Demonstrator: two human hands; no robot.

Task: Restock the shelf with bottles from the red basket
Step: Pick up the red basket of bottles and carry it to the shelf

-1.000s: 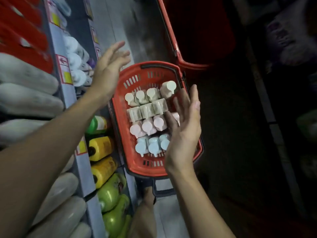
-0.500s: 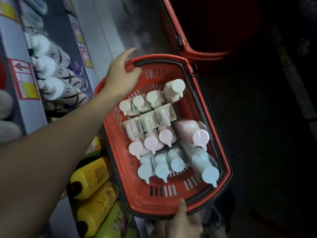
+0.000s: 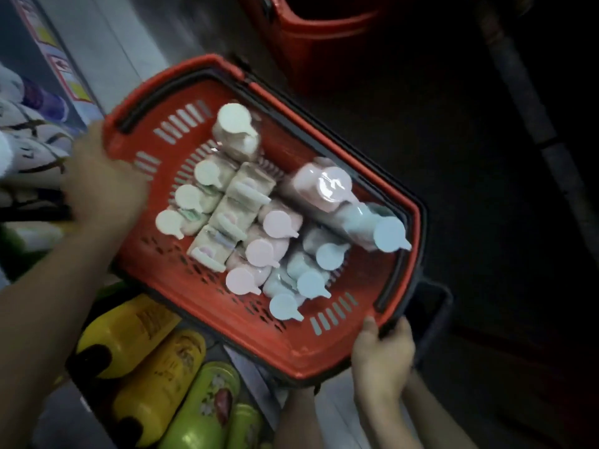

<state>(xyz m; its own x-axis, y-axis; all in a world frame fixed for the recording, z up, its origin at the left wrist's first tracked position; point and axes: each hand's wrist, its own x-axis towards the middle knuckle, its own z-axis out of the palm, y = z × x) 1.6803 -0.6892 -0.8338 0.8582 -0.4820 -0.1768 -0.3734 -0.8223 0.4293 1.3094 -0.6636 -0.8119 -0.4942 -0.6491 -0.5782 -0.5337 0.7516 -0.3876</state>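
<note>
A red basket of pump bottles is gripped at opposite rims beside the shelf. The right hand is curled on the near corner; the left hand's fingers are too blurred to tell.

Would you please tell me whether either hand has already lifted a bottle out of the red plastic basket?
No; the left hand and right hand both grip the red plastic basket by its rim, neither holding a bottle.

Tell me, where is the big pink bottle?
In the head view, the big pink bottle lies in the red basket, on its right side, next to a big blue bottle and above the small pink bottles.
</note>
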